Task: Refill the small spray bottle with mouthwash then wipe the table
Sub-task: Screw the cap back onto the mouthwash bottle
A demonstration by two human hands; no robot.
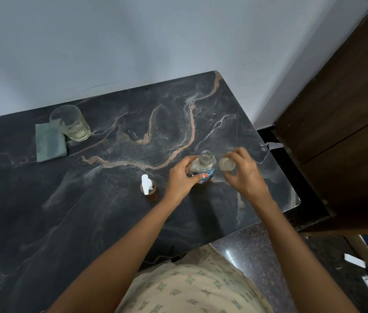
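The mouthwash bottle (203, 166) stands upright near the right end of the dark marble table (110, 199), its neck uncapped and its label blue. My left hand (182, 179) grips its body from the left. Just right of the neck, my right hand (244, 171) holds the clear round cap (226, 164), apart from the bottle. The small spray bottle (148, 188) stands to the left of my left hand, with a white spray head on and amber liquid inside; neither hand touches it. A folded grey-green cloth (50, 143) lies at the far left.
A clear glass tumbler (71, 123) with a little pale liquid stands beside the cloth, at its upper right corner. The table's right edge and rounded corner are close to my right hand. A dark wooden cabinet (347, 132) stands to the right.
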